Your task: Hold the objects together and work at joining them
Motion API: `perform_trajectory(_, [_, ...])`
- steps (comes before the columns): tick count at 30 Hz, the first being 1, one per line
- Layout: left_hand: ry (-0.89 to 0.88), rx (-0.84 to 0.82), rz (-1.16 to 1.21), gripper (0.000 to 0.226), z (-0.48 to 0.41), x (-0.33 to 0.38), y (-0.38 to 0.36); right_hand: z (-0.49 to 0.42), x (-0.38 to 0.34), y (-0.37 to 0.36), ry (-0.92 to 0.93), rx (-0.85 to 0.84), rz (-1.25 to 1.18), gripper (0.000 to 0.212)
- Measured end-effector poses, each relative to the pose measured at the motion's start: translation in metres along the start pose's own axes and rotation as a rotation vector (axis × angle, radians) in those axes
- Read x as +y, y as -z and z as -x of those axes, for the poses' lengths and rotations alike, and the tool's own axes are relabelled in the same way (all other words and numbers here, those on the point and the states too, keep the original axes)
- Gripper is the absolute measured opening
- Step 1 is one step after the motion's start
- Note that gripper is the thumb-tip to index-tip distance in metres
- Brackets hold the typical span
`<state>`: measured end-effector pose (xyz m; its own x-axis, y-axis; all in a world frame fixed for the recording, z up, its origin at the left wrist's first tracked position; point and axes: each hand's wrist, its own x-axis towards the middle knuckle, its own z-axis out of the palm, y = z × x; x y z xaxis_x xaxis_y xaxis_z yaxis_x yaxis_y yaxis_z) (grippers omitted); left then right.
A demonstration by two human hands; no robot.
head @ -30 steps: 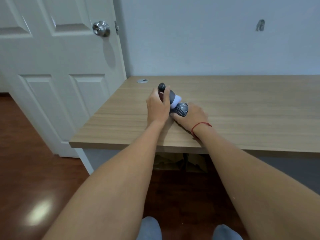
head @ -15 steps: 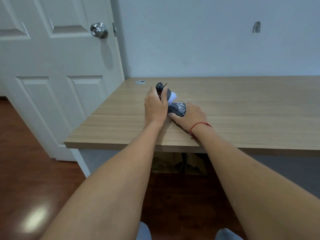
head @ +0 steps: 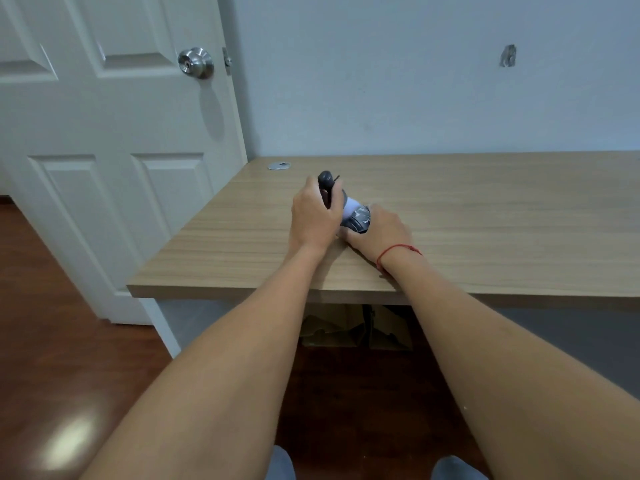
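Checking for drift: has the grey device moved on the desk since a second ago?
No. The grey device sits equally far from the metal grommet; only the camera shifted.

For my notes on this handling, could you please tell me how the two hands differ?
The left hand curls round the device at its dark handle end; the right hand grips its patterned head end. The right wrist wears a red string; the left is bare. Both hold the same device over the desk.

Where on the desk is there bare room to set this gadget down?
The desk is bare from the right hand out to its right edge. There is also a bare strip between the left hand and the left edge. It is crowded only where both hands grip the grey gadget, near the cable grommet.
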<state>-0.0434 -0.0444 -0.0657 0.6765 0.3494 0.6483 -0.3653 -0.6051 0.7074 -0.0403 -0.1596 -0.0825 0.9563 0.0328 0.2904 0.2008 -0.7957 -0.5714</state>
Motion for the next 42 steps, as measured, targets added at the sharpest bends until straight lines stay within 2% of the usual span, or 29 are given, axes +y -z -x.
perform_trajectory(4, [0.139, 0.014, -0.160, 0.029, -0.003, -0.006, 0.000, 0.002, -0.002, 0.001, -0.002, -0.007, -0.017, 0.050])
perform_trajectory(6, [0.126, 0.023, -0.163, 0.031, -0.003, -0.006, 0.000, 0.002, -0.003, 0.001, -0.013, -0.011, -0.032, 0.050])
perform_trajectory(9, [0.020, 0.046, -0.018, 0.031, -0.001, 0.000, 0.001, 0.002, -0.002, 0.000, -0.019, -0.013, -0.033, 0.054])
perform_trajectory(12, [-0.063, -0.022, 0.011, 0.027, 0.001, 0.002, -0.001, 0.001, 0.001, 0.001, -0.015, -0.023, -0.036, 0.053])
perform_trajectory(17, [0.082, -0.053, -0.145, 0.021, -0.003, -0.007, 0.000, 0.001, 0.001, 0.000, 0.008, 0.010, -0.026, 0.057])
perform_trajectory(19, [0.052, -0.068, -0.165, 0.024, -0.003, -0.007, -0.001, 0.000, 0.001, -0.001, 0.009, 0.012, -0.035, 0.057])
perform_trajectory(23, [-0.063, -0.015, 0.014, 0.026, 0.002, 0.003, 0.001, -0.001, 0.003, -0.001, -0.013, 0.008, -0.042, 0.053])
perform_trajectory(25, [-0.082, -0.030, 0.022, 0.027, 0.004, 0.005, 0.002, 0.000, 0.003, -0.001, -0.011, -0.006, -0.044, 0.050])
perform_trajectory(30, [0.033, -0.017, -0.150, 0.027, -0.001, -0.005, 0.000, 0.000, 0.002, 0.001, 0.011, 0.013, -0.040, 0.059])
perform_trajectory(32, [0.027, -0.009, -0.199, 0.029, -0.002, -0.007, -0.001, 0.000, 0.003, 0.000, 0.012, 0.015, -0.039, 0.060])
perform_trajectory(37, [-0.111, -0.010, 0.018, 0.027, 0.005, 0.006, 0.001, -0.002, 0.004, -0.002, -0.015, -0.017, -0.035, 0.046])
perform_trajectory(40, [-0.063, -0.030, -0.024, 0.029, 0.003, 0.002, 0.001, -0.001, 0.004, -0.001, -0.022, -0.008, -0.048, 0.044])
perform_trajectory(42, [0.005, -0.012, -0.109, 0.026, 0.001, -0.003, 0.001, 0.000, 0.002, -0.001, -0.011, 0.002, -0.049, 0.051])
